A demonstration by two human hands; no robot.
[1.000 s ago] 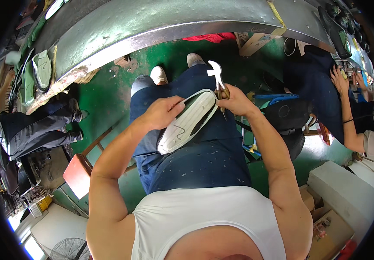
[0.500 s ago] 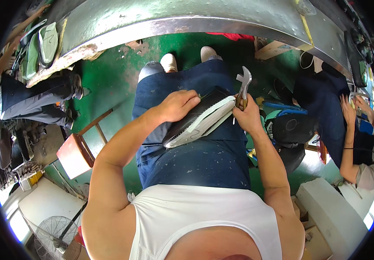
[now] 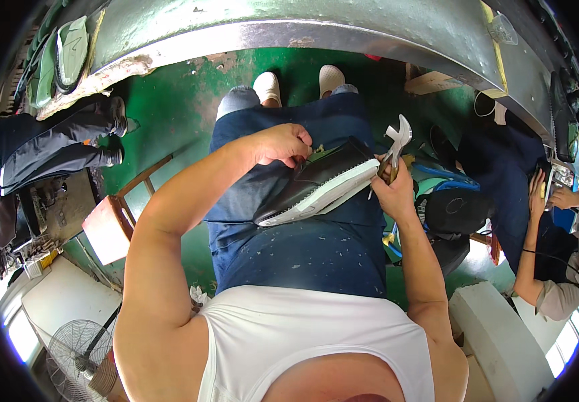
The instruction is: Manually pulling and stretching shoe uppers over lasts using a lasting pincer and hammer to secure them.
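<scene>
Across my lap, on a blue apron (image 3: 303, 258), lies a black shoe upper (image 3: 323, 169) on its side. Its pale, stitched-edge underside (image 3: 333, 193) is turned toward me. My left hand (image 3: 281, 144) is closed beside the upper's far edge, fingertips pinched together; what they hold, if anything, is hidden. Shoemaker's lasting pincers (image 3: 398, 136) rise from my right hand (image 3: 394, 191), metal head up, brownish handles in the fist. That hand's thumb and fingers are against the right end of the shoe.
A metal-edged workbench (image 3: 289, 35) curves across the front. A wooden stool (image 3: 109, 228) stands left, a wire fan (image 3: 78, 358) at lower left. A black bag (image 3: 457, 213) is to the right, near a seated co-worker (image 3: 557, 268). Another person's legs (image 3: 68, 144) show at left.
My left hand has lifted off the shoe's upper and curled into a pinch beside its far edge. The shoe and pincers have shifted slightly right in view.
</scene>
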